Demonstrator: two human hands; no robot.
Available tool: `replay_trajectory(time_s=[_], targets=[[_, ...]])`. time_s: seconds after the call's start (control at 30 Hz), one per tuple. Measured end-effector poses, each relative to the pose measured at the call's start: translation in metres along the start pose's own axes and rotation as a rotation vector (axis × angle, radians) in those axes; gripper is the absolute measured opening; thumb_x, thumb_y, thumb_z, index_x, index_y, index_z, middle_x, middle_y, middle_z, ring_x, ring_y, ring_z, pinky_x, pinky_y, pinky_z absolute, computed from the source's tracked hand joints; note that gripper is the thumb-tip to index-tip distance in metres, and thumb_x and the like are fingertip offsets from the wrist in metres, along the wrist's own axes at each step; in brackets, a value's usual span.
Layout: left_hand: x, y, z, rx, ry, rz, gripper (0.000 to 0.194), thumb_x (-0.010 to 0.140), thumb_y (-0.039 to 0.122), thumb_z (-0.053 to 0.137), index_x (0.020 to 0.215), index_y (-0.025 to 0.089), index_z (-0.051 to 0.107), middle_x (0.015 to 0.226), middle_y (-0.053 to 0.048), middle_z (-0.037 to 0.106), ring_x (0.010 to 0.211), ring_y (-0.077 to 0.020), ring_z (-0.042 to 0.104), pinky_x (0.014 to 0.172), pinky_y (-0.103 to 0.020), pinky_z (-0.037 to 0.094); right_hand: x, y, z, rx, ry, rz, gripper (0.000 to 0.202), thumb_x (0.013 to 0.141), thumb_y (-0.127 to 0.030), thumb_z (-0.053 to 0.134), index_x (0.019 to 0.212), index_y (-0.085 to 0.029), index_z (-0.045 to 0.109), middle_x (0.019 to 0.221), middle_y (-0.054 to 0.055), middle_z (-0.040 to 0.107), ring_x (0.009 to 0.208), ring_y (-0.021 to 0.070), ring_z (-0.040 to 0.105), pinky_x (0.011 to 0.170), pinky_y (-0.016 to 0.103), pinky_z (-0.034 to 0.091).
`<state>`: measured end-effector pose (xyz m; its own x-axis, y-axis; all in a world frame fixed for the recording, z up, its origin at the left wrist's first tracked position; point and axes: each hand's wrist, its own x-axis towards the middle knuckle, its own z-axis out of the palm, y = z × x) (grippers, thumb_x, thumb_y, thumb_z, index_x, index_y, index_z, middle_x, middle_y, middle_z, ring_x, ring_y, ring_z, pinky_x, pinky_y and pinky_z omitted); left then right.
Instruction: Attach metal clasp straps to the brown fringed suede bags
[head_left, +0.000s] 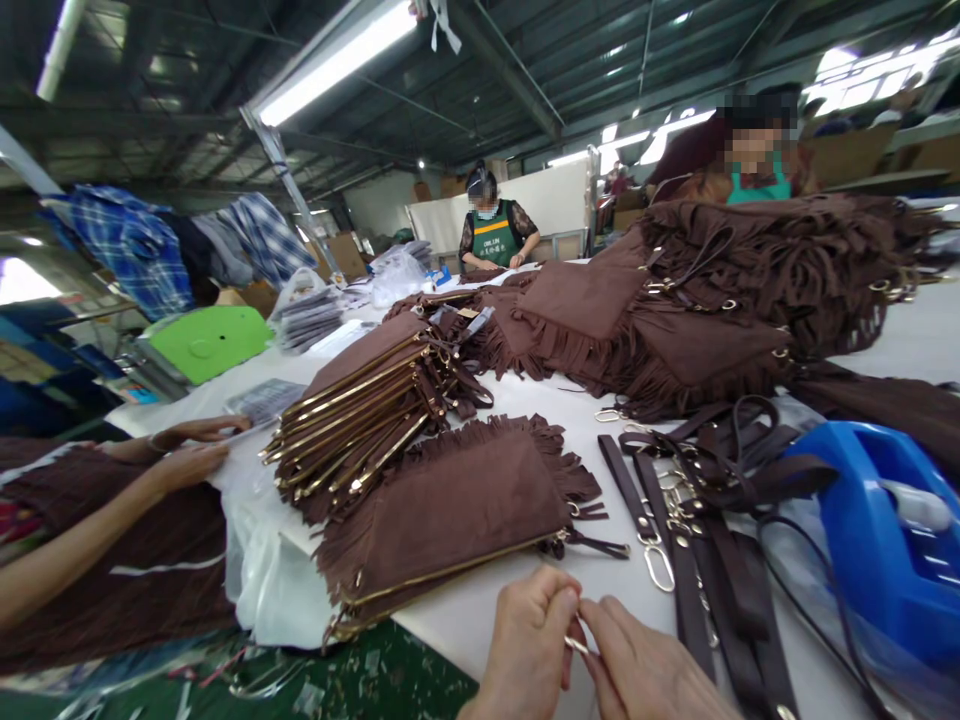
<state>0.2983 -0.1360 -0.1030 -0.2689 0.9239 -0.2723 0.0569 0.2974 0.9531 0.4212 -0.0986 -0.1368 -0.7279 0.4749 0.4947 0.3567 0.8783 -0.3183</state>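
Both hands (529, 625) pinch a gold metal piece (576, 646); a green apron (489, 232) bears white lettering (492, 243), hardly legible.

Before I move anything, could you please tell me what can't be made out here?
- Head view: most of the gold metal piece, covered by the fingers of the left hand and right hand.
- Head view: the inside of the front fringed pouch, hidden by its own fabric.
- Head view: the lower ends of some dark straps, cut off by the bottom edge.
- Head view: part of the blue plastic object, cut off by the right edge.
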Motion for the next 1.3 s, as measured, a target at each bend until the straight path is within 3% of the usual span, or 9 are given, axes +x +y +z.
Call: replay_trajectory(time_s=[0.17, 0.33, 0.43, 0.53, 0.63, 0.77, 0.97, 1.3], targets=[[0.005, -0.005, 0.003, 0.148, 0.054, 0.046, 0.027, 0.078, 0.037, 0.038, 0.070, 0.018, 0.054, 0.046, 0.006, 0.044, 0.034, -0.0069, 0.035, 0.035, -0.020, 0.022, -0.006, -0.002, 0.026, 0.055, 0.140, 0.159, 0.020, 0.084, -0.012, 0.024, 0.092, -0.020, 0.041, 0.066, -0.001, 0.052, 0.050, 0.0139, 0.058, 0.043, 0.023, 0.044], [0.015, 0.009, 0.004, 0.387, 0.052, 0.132, 0.027, 0.083, 0.030, 0.036, 0.070, 0.019, 0.057, 0.057, 0.003, 0.051, 0.053, -0.0114, 0.049, 0.051, -0.023, 0.035, -0.004, 0.004, 0.016, 0.093, 0.147, 0.290, 0.018, 0.086, -0.014, 0.028, 0.095, -0.021, 0.042, 0.071, 0.001, 0.057, 0.060, 0.0145, 0.062, 0.051, 0.024, 0.048], [0.028, 0.015, 0.005, 0.758, 0.210, 0.340, 0.027, 0.087, 0.026, 0.034, 0.078, 0.020, 0.059, 0.076, -0.003, 0.059, 0.074, -0.0181, 0.054, 0.069, -0.031, 0.037, -0.003, 0.015, 0.005, 0.107, 0.157, 0.338, 0.015, 0.087, -0.016, 0.032, 0.095, -0.021, 0.044, 0.074, 0.001, 0.061, 0.064, 0.0153, 0.064, 0.054, 0.025, 0.049], [0.045, 0.013, 0.010, 1.105, 0.392, 0.515, 0.019, 0.082, 0.030, 0.046, 0.094, 0.020, 0.057, 0.095, -0.007, 0.058, 0.090, -0.0255, 0.050, 0.077, -0.040, 0.035, -0.003, 0.025, -0.001, 0.093, 0.189, 0.393, 0.016, 0.088, -0.021, 0.032, 0.097, -0.022, 0.046, 0.076, 0.001, 0.064, 0.065, 0.0162, 0.065, 0.054, 0.026, 0.050], [0.061, 0.009, 0.021, 1.218, 0.482, 0.525, 0.024, 0.075, 0.036, 0.056, 0.092, 0.019, 0.054, 0.097, -0.008, 0.055, 0.093, -0.0275, 0.047, 0.077, -0.043, 0.034, -0.004, 0.031, -0.001, 0.065, 0.212, 0.412, 0.018, 0.088, -0.021, 0.031, 0.097, -0.021, 0.046, 0.077, 0.001, 0.065, 0.065, 0.0160, 0.066, 0.053, 0.026, 0.050], [0.070, 0.003, 0.030, 1.271, 0.567, 0.469, 0.008, 0.072, 0.020, 0.052, 0.080, 0.019, 0.052, 0.090, -0.007, 0.054, 0.086, -0.0266, 0.047, 0.073, -0.042, 0.034, 0.000, 0.032, -0.005, 0.045, 0.224, 0.411, 0.017, 0.087, -0.022, 0.031, 0.092, -0.021, 0.047, 0.072, 0.001, 0.064, 0.060, 0.0156, 0.064, 0.049, 0.025, 0.047], [0.071, -0.005, 0.017, 1.276, 0.469, 0.646, 0.013, 0.076, 0.008, 0.044, 0.075, 0.018, 0.053, 0.077, -0.006, 0.056, 0.076, -0.0228, 0.048, 0.069, -0.036, 0.037, 0.019, 0.038, -0.007, -0.077, 0.237, 0.441, 0.018, 0.085, -0.019, 0.030, 0.082, -0.019, 0.048, 0.065, 0.002, 0.060, 0.056, 0.0178, 0.062, 0.049, 0.027, 0.043], [0.082, -0.001, -0.003, 1.201, 0.377, 0.731, 0.020, 0.079, 0.008, 0.046, 0.069, 0.019, 0.059, 0.068, -0.001, 0.063, 0.067, -0.0160, 0.055, 0.064, -0.027, 0.041, 0.058, 0.060, 0.034, -0.190, 0.237, 0.407, 0.019, 0.087, -0.016, 0.028, 0.077, -0.020, 0.044, 0.067, 0.003, 0.056, 0.058, 0.0162, 0.057, 0.052, 0.026, 0.039]])
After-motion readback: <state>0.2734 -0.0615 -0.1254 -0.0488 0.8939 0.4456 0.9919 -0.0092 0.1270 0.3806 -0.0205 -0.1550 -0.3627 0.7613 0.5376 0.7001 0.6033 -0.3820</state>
